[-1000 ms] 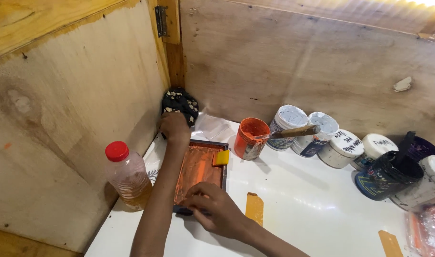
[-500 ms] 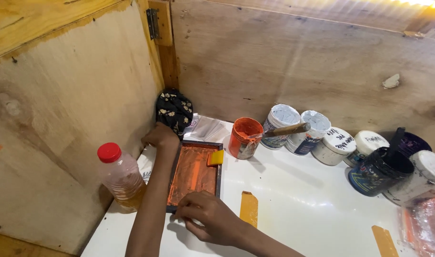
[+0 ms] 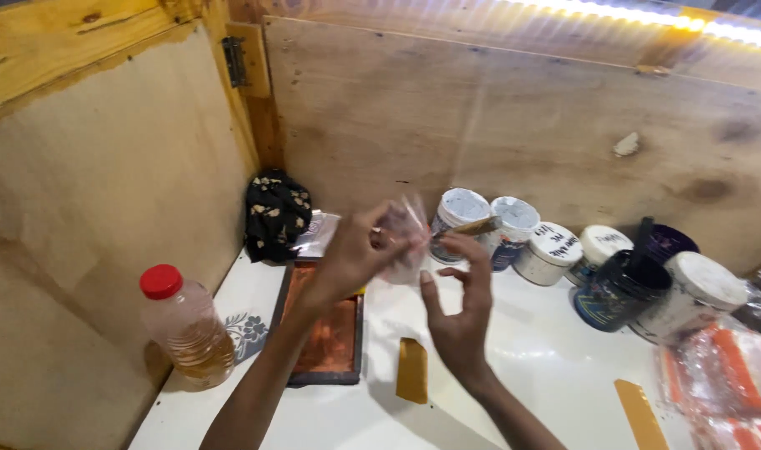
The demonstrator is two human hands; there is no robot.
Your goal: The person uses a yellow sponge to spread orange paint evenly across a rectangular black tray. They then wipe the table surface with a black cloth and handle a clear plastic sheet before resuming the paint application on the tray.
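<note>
1. Plywood walls (image 3: 497, 125) close in a corner, with a hinge (image 3: 235, 61) on the post at the upper left and a strip of light along the top edge.
2. A white counter (image 3: 530, 358) fills the lower part of the view.
3. The left hand (image 3: 354, 254) is raised above the counter, its fingers closed on a small clear plastic bag (image 3: 403, 237), which is blurred.
4. The right hand (image 3: 459, 304) is raised just beside it, palm turned toward the left hand, fingers loosely spread and curled at the bag's right edge; whether they touch the bag cannot be told.
5. The bag hangs in the air between the two hands, above the far end of a dark-framed screen (image 3: 326, 342) smeared with orange ink.
6. That screen lies flat on the counter beneath the left forearm.
7. A clear bottle with a red cap (image 3: 180, 325), holding amber liquid, stands upright to the left of the screen, near the side wall.
8. A black cloth with a pale floral print (image 3: 274, 215) is bunched in the corner, beyond the screen.
9. A strip of yellowish tape (image 3: 412, 371) lies on the counter just right of the screen; another strip (image 3: 638, 412) lies farther right.
10. A row of white-lidded jars (image 3: 555, 250) stands along the back wall, with a dark open jar (image 3: 618, 292) holding a black stick in front of them.
11. Orange items wrapped in clear plastic (image 3: 722, 383) sit at the right edge.
</note>
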